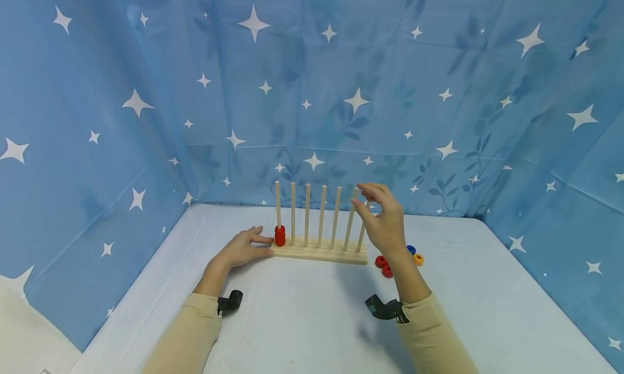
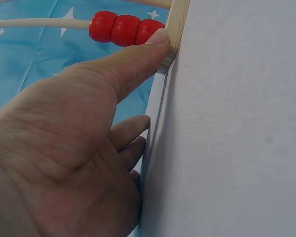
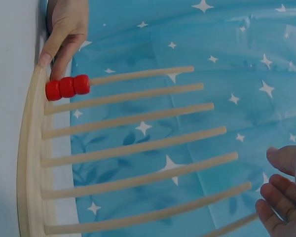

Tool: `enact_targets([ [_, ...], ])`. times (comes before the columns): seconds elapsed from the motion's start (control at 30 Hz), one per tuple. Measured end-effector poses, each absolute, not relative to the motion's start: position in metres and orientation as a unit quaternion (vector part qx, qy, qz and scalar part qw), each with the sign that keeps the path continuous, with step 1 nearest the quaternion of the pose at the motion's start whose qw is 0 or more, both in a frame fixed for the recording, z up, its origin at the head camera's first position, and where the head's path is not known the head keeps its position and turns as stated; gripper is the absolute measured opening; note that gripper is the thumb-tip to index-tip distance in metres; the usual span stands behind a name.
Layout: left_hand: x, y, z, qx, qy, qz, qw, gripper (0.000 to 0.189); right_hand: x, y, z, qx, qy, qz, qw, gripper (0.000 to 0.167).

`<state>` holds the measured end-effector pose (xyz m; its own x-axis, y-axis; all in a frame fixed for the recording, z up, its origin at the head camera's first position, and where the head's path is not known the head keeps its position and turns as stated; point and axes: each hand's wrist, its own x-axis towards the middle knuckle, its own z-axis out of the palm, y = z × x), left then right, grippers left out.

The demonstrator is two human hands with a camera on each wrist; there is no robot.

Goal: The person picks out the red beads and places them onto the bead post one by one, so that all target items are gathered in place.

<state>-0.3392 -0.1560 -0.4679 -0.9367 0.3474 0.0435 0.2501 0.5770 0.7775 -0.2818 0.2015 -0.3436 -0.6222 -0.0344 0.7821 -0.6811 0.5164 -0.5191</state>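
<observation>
A blue star-patterned curtain (image 1: 302, 122) hangs beyond both hands; a white worktop (image 1: 292, 314) lies below. Loose red beads (image 1: 387, 271) lie left of the right wrist, a blue bead (image 1: 411, 250) and a yellow bead (image 1: 418, 259) to its right. The right hand (image 1: 387, 225) obstructs the view of the nearest peg's top. It is raised, thumb and bent fingers apart, gripping nothing visible. The left hand (image 1: 242, 248) rests low, thumb and index finger holding the adjacent end of the wooden rack (image 1: 317, 253). The rack extends between the hands with seven upright pegs (image 1: 306, 217). Three stacked red beads (image 1: 280, 236) sit on the peg beside the left hand.
</observation>
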Motion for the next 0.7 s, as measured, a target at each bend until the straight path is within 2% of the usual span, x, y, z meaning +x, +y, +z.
enact_targets([
  [0.4, -0.342, -0.158, -0.469, 0.170, 0.889, 0.422, 0.055, 0.045, -0.284, 0.222, -0.343, 0.221, -0.777, 0.447, 0.384, 0.037],
  [0.7, -0.342, -0.157, -0.469, 0.166, 0.891, 0.418, 0.059, 0.046, -0.287, 0.237, -0.349, 0.191, -0.801, 0.427, 0.373, 0.040],
])
